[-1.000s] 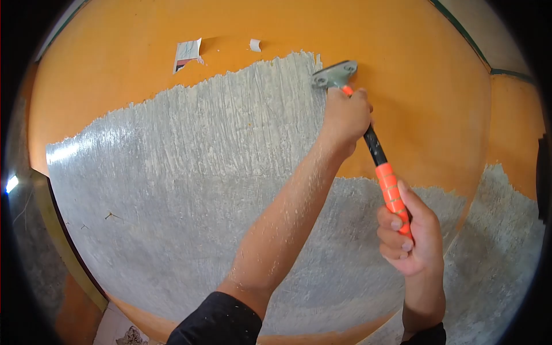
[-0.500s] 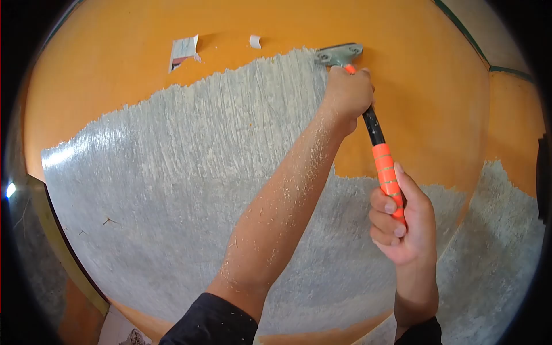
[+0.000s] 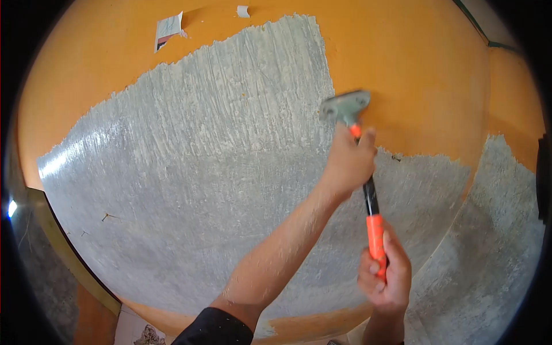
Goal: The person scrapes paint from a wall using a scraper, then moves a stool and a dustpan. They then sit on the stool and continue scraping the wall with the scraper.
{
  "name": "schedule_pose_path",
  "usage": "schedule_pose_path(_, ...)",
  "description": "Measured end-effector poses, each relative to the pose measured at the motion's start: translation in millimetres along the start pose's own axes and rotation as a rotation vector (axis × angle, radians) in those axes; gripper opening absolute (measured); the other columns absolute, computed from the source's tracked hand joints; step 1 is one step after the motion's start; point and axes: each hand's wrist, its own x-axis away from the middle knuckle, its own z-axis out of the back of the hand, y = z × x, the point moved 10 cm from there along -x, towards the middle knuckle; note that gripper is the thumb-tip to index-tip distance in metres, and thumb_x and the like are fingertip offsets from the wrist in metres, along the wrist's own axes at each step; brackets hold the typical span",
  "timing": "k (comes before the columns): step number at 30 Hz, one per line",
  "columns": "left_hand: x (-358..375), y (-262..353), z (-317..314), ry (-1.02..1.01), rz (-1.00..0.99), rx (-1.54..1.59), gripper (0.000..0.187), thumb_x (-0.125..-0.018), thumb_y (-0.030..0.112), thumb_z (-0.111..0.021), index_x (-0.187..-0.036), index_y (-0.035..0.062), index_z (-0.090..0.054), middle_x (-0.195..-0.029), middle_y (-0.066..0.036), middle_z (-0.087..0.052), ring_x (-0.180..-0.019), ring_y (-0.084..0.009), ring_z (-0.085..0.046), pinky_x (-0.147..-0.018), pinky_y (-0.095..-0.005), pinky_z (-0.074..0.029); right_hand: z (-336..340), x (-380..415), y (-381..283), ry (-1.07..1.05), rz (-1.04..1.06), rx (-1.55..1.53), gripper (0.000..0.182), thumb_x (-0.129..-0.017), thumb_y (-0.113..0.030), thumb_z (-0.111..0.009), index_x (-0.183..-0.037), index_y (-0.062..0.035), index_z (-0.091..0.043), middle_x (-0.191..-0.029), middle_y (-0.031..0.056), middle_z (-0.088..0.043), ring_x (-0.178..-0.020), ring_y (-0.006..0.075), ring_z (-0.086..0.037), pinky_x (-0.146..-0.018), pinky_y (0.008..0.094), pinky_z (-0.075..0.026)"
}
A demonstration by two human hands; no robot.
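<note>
A scraper [image 3: 375,198] with a black shaft, an orange grip and a wide grey-green metal head lies across a wall, its head at the boundary between orange paint [image 3: 402,75] and bare grey wall [image 3: 230,172]. My left hand [image 3: 349,161] is closed round the upper shaft just below the head. Lower down, my right hand [image 3: 388,273] wraps round the orange grip. Pale flakes cling to my left forearm. The scraper's head is slightly blurred.
Two torn paper scraps, a larger one [image 3: 169,30] and a small white one [image 3: 242,11], stick to the orange paint at the top. A dark-edged frame [image 3: 69,247] stands at the lower left. Crumpled debris [image 3: 149,335] lies on the floor.
Both hands and the scraper have moved down the wall. More bare grey surface shows where the scraper's head was, and the view has shifted slightly.
</note>
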Motion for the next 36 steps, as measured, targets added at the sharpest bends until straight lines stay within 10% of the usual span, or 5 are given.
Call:
schedule_pose_path(19, -49.7, 36.7, -4.8, 0.0, -0.143, -0.013, 0.018, -0.099, 0.022, -0.053, -0.097, 0.0049, -0.047, -0.066, -0.003, -0.05, -0.049, -0.011, -0.049, -0.046, -0.0276, -0.043, -18.5, -27.0, -40.8, 0.014, 0.076, 0.11, 0.041, -0.105, -0.039, -0.042, -0.14, -0.0194, -0.042, -0.062, 0.0027, -0.045, -0.036, 0.0067, -0.033, -0.033, 0.0214, -0.027)
schedule_pose_path(36, 218.8, -194.0, 104.2, 0.086, 0.365, -0.168, 0.027, -0.101, 0.017, -0.052, -0.121, 0.0025, -0.039, -0.071, -0.002, -0.052, -0.054, -0.0105, -0.055, -0.052, -0.0266, -0.047, 129.2, 88.8, 249.5, 0.047, -0.454, -0.04, 0.032, -0.103, -0.04, -0.049, -0.121, -0.0139, -0.053, -0.064, 0.0063, -0.049, -0.044, 0.0122, -0.041, -0.042, 0.0268, -0.034)
